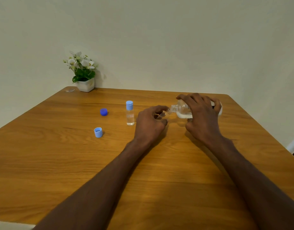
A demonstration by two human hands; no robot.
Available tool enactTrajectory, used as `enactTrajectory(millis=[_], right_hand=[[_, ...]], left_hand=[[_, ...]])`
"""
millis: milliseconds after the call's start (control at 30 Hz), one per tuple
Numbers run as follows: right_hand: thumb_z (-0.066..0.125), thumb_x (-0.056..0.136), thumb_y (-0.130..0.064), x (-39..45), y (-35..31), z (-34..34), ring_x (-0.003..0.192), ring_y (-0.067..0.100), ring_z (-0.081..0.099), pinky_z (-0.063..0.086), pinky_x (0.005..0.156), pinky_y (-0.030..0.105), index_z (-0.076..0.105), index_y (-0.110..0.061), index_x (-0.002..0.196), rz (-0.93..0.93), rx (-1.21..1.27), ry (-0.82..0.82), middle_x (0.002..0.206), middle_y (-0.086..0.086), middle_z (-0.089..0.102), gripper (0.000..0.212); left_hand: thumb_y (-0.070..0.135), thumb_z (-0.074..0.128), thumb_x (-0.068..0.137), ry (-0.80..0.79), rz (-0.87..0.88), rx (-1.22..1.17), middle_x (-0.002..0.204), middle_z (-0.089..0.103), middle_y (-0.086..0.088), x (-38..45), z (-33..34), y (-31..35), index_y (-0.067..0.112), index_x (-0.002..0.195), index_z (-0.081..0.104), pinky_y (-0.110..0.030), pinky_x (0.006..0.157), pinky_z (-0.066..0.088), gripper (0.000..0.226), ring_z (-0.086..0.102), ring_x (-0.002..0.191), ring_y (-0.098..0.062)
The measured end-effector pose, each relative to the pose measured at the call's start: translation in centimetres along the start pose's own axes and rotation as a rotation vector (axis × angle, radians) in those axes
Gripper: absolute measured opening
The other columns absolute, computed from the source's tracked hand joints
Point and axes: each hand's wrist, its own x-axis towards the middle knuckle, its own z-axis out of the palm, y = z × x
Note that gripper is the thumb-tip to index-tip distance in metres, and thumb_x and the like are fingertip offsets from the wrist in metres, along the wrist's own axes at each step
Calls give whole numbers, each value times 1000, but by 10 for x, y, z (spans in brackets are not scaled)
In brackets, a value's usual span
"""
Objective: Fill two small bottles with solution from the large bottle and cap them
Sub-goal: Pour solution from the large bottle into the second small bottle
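My right hand grips the large clear bottle, tipped on its side with its open neck pointing left. My left hand holds a small uncapped bottle, mostly hidden by my fingers, with its mouth right at the large bottle's neck. To the left a second small bottle stands upright with a light blue cap on and clear liquid inside. A loose light blue cap lies open side up on the wooden table. A dark blue cap sits farther back.
A white pot with white flowers stands at the table's back left corner, with a small clear scrap beside it. The pale wall runs behind the table, and the table's right edge falls away near my right arm.
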Motion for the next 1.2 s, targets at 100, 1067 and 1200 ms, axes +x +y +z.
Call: enactTrajectory(millis=[100, 1067, 1200], right_hand=[[83, 65, -6, 0, 1, 0, 139, 24, 43, 19, 116, 53, 49, -39, 145, 0, -2, 4, 144, -5, 53, 92], [81, 69, -7, 1, -1, -6, 140, 22, 41, 18, 118, 52, 48, -39, 147, 14, -16, -25, 146, -5, 52, 91], [82, 68, -6, 0, -1, -5, 140, 23, 42, 18, 117, 52, 49, -39, 146, 8, -9, -17, 145, -5, 53, 91]], left_hand=[[13, 81, 83, 6, 7, 6, 123, 74, 8, 0, 0, -1, 26, 128, 72, -22, 88, 57, 47, 65, 97, 4], [12, 80, 85, 5, 22, 5, 122, 74, 7, -1, 1, 2, 23, 127, 73, -17, 86, 55, 44, 66, 97, 3], [13, 80, 85, -1, 23, 19, 124, 74, 8, 0, 1, 2, 24, 128, 72, -14, 83, 52, 46, 63, 95, 6]])
